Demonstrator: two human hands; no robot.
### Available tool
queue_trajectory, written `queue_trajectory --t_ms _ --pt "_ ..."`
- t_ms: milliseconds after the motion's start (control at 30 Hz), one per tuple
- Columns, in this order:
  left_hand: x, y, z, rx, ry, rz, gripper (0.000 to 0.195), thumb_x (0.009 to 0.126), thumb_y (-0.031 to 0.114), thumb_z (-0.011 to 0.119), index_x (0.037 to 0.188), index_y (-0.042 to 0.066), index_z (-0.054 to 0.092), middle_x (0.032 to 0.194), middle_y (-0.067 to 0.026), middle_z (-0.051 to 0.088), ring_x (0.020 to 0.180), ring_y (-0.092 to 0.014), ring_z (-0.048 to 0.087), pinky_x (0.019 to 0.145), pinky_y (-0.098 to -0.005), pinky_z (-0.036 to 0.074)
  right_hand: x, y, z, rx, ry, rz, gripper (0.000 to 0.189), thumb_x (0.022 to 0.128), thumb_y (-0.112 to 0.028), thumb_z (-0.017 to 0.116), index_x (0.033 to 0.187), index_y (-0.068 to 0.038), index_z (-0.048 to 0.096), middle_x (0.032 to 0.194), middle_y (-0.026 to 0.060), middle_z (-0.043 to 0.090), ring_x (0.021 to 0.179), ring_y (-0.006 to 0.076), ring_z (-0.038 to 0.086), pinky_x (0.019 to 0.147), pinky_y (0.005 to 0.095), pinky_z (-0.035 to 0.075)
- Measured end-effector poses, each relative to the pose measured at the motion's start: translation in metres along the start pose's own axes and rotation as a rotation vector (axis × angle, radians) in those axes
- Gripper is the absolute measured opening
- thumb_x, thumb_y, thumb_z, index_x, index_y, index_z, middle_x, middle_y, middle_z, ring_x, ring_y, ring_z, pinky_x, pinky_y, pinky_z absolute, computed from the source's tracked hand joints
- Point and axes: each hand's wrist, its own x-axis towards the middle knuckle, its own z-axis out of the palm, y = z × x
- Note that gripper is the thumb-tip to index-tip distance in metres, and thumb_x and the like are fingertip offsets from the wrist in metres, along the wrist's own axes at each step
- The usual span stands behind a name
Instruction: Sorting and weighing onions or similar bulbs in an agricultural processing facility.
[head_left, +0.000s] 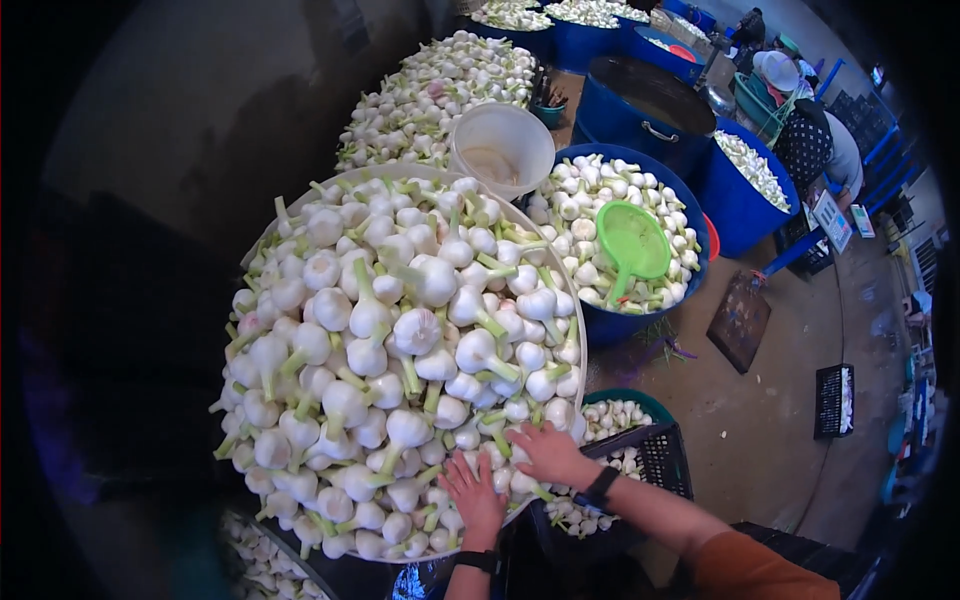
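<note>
A large pale round tub (574, 300) is heaped with white garlic bulbs (416, 331) that have short green stems. My left hand (476, 491) lies palm down on bulbs at the tub's near edge, its fingers apart. Just to its right, my right hand (551, 454) reaches over the rim with spread fingers touching bulbs. Neither hand shows a bulb in its grip, though the palms are hidden. Both wrists wear dark bands. A black plastic crate (664, 457) with garlic sits under my right forearm.
Beyond stands a blue barrel (694, 202) of garlic with a green plastic scoop (634, 238) on top. A translucent bucket (502, 146) adjoins the tub. A person (814, 142) bends beside a digital scale (832, 221). A smaller black crate (834, 401) rests on the floor.
</note>
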Motion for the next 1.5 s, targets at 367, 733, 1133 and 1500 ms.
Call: queue_trajectory --t_ms 367,733,1133,1500 --pt "0.021 -0.026 0.019 -0.193 -0.122 0.01 0.063 0.058 0.032 0.074 0.115 0.018 0.051 0.12 -0.0216 0.04 0.106 -0.036 0.046 0.092 -0.0488 0.033 0.047 0.012 0.06 0.097 -0.146 -0.035 0.038 0.076 -0.033 0.052 0.11 -0.017 0.054 0.104 0.0143 0.057 0.097 0.0321 0.055 0.078 0.0414 0.046" --pt "0.04 -0.037 0.007 -0.738 -0.07 0.115 0.038 0.064 0.022 0.069 0.1 0.014 0.06 0.106 -0.0204 0.05 0.092 -0.036 0.054 0.079 -0.0373 0.046 0.032 -0.01 0.033 0.995 -0.033 -0.005 0.025 0.085 -0.022 0.051 0.106 -0.01 0.054 0.101 0.0119 0.059 0.09 0.0267 0.059 0.076 0.0309 0.046" --pt "-0.075 0.06 -0.022 -0.862 0.028 0.187 0.04 0.074 0.021 0.064 0.111 0.008 0.054 0.106 -0.0187 0.049 0.096 -0.034 0.05 0.083 -0.0401 0.041 -0.152 0.013 -0.071 -0.306 -0.587 0.037 0.038 0.082 -0.021 0.052 0.119 -0.016 0.049 0.111 0.011 0.056 0.099 0.0254 0.055 0.083 0.0362 0.046" --pt "-0.004 0.011 0.056 -1.697 0.131 -0.782 0.058 0.082 0.018 0.055 0.131 -0.001 0.03 0.12 -0.0187 0.046 0.105 -0.027 0.046 0.09 -0.0331 0.037 0.073 -0.011 0.023 0.003 -0.121 0.103 0.061 0.081 -0.05 0.049 0.125 -0.008 0.042 0.122 0.0189 0.046 0.105 0.0368 0.05 0.089 0.0391 0.041"
